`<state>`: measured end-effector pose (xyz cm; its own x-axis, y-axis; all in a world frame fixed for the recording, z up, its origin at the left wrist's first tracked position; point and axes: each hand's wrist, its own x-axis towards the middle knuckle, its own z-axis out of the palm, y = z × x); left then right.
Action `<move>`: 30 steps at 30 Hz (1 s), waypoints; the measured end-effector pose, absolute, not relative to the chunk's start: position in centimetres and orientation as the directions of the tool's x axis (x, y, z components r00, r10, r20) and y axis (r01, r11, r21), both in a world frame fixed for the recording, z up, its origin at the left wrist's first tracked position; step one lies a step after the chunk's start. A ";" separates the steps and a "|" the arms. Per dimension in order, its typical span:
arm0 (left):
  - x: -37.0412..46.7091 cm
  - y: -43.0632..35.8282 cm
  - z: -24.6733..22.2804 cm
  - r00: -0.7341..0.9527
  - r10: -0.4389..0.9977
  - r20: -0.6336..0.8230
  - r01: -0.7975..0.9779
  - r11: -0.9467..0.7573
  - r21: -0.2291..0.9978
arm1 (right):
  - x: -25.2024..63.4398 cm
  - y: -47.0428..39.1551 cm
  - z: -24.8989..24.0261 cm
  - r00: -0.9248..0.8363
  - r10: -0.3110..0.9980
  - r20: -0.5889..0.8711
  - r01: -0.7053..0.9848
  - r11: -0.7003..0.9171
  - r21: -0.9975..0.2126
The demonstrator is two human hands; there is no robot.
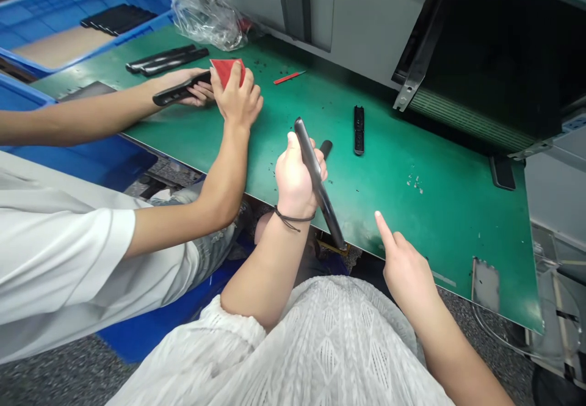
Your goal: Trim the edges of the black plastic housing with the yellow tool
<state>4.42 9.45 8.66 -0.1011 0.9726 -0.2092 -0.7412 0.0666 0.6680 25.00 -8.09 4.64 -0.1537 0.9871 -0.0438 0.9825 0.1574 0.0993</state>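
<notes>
My left hand is wrapped round a long, dark, glossy bar-shaped part, which tilts from upper left to lower right above the table's front edge. My right hand is at the table's front edge, its index finger stretched out and the other fingers partly curled, with nothing visible in it. On the green table, beyond my hands, lies a narrow black part with its ribbed inner side showing. Another black piece shows just behind my left hand, partly hidden by it.
At the left, a person's hands hold a red cloth and a black part. Further back are a red-handled blade, black parts, a plastic bag and a blue bin. A metal-framed rack overhangs the right.
</notes>
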 end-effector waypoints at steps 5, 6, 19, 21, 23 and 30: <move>0.0 6.5 7.5 -0.029 0.968 -0.249 -0.610 0.180 0.772 | 26.5 -8.5 3.6 -0.124 0.991 -0.056 0.981 0.114 -0.154; -1.1 5.9 7.1 -0.033 0.964 -0.265 -0.577 0.198 0.792 | 26.9 -8.6 3.2 -0.127 0.990 -0.069 0.975 0.112 -0.190; -1.5 16.7 1.8 0.022 0.998 0.063 0.709 -0.060 0.703 | 31.0 -8.4 1.6 -0.170 0.983 0.063 0.929 0.182 -0.323; -0.8 18.0 1.7 0.049 0.998 0.036 0.746 -0.061 0.663 | 31.8 -9.2 2.0 -0.145 0.986 0.085 0.927 0.165 -0.336; -1.0 18.9 2.9 0.094 0.995 0.045 0.758 -0.101 0.645 | 33.0 -9.6 2.7 -0.109 0.993 0.045 0.944 0.118 -0.307; -7.8 26.0 7.3 0.132 0.963 0.235 0.453 -0.270 0.850 | 36.2 -5.3 8.6 0.120 0.991 0.053 0.974 -0.107 -0.199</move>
